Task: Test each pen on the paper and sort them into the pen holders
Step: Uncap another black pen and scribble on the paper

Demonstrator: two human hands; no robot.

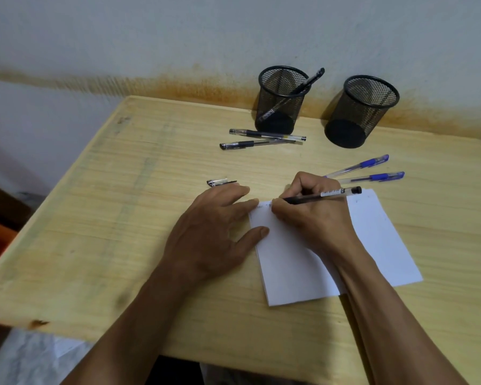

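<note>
Pinching the uncapped black pen, your right hand sets its tip on the paper near the sheet's far left corner, while your left hand lies flat, fingers spread, on that left edge. The pen cap lies beyond your left fingers; two blue pens lie beyond the paper. Toward the table's far edge, two black pens lie before the left holder, which contains one pen, beside the right holder.
</note>
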